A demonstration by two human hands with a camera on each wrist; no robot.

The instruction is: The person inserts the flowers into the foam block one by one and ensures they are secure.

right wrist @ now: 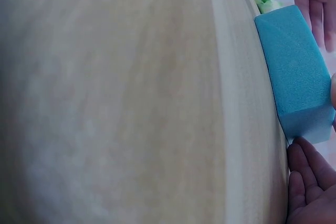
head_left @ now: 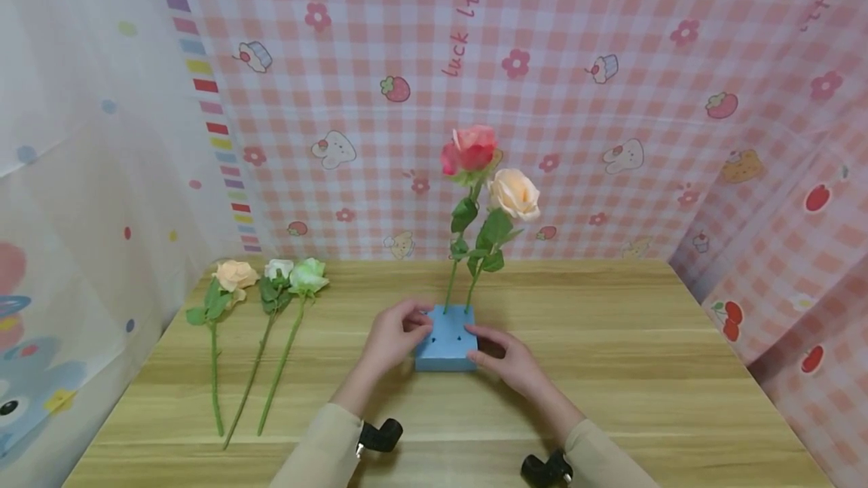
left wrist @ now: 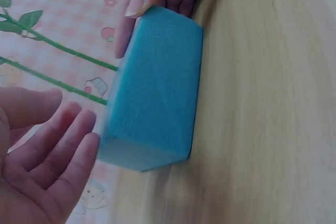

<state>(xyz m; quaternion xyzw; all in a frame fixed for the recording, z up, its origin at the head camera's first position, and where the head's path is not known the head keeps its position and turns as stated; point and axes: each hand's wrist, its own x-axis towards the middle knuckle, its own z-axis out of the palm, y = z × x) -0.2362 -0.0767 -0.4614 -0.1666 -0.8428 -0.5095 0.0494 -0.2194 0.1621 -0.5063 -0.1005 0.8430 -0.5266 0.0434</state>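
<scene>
Apparently steadying the blue foam block [head_left: 446, 349], central on the counter [head_left: 624, 337], with pink rose [head_left: 471, 149] and peach rose [head_left: 515, 194] inserted toward twelve and one o'clock. Touching with right hand [head_left: 518, 365] at three, close by with left hand [head_left: 391, 335] at nine, both loosely spread. Next, probably needing a reach toward ten for green rose [head_left: 308, 276].

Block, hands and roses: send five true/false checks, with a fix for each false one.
1. The right hand touches the block. True.
2. The red rose stands in the block. True.
3. The left hand grips a stem. False: it holds nothing.
4. The white rose lies on the table. True.
5. The green rose stands in the block. False: it lies on the table, left of the block.
</scene>
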